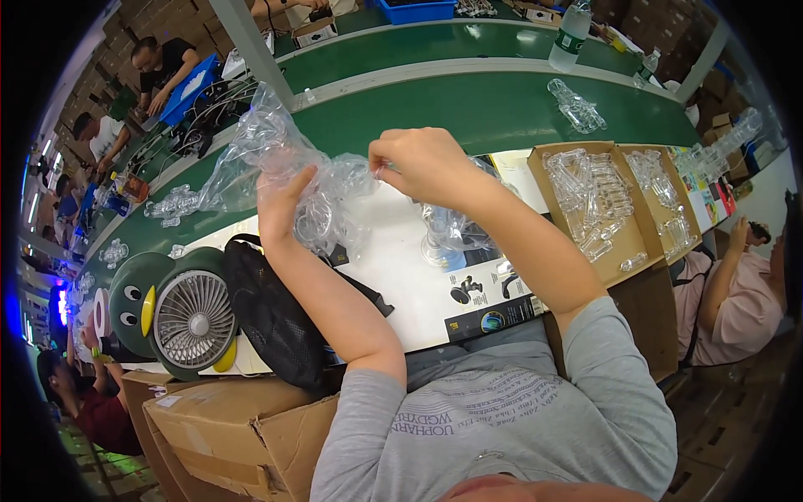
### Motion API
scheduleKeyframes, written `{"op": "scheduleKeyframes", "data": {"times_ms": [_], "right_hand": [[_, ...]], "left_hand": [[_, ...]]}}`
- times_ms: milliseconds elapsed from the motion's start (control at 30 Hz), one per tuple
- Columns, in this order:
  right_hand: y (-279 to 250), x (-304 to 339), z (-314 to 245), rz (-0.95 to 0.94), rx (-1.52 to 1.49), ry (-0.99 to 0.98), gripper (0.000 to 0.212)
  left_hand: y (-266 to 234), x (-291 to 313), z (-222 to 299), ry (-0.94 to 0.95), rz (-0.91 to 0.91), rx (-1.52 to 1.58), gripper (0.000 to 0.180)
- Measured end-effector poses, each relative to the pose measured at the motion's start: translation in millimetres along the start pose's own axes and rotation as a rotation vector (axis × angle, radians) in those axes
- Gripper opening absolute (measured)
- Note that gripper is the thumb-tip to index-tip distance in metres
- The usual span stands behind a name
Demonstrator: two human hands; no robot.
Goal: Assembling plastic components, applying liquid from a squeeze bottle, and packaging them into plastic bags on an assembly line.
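A crumpled clear plastic bag [268, 138] is held up over the white printed board on the bench. My left hand [284, 201] grips it from the left, thumb upright and the other fingers partly hidden by the film. At the bag's right edge, my right hand [422, 163] pinches a bit of the film between thumb and fingertips. Clear shapes show through the lower part of the bag, too tangled to make out. Under my right forearm lie more clear plastic pieces [456, 226] on the board [401, 293].
Cardboard trays of clear plastic parts [590, 197] stand on the right. A penguin-shaped fan [196, 322] and a black mesh bag [272, 314] sit at left. A large carton [242, 435] is below. A water bottle [570, 38] stands on the far green bench; co-workers sit both sides.
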State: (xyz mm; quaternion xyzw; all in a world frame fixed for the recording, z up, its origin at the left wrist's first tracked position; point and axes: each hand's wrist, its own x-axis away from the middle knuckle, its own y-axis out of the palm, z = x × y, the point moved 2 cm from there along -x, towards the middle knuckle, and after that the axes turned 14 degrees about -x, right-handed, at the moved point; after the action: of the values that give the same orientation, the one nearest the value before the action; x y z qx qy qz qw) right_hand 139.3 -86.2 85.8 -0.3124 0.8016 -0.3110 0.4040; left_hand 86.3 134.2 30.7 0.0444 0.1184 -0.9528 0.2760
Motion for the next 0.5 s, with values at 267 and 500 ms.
{"op": "scheduleKeyframes", "data": {"times_ms": [267, 500], "right_hand": [[-14.3, 6.2, 11.1, 0.122, -0.359, 0.02, 0.013], [-20.5, 12.3, 12.9, 0.183, -0.567, 0.126, 0.017]], "left_hand": [[-11.0, 6.5, 11.6, -0.002, 0.087, -0.047, 0.047], [-29.5, 25.4, 31.7, 0.117, 0.399, 0.16, 0.043]]}}
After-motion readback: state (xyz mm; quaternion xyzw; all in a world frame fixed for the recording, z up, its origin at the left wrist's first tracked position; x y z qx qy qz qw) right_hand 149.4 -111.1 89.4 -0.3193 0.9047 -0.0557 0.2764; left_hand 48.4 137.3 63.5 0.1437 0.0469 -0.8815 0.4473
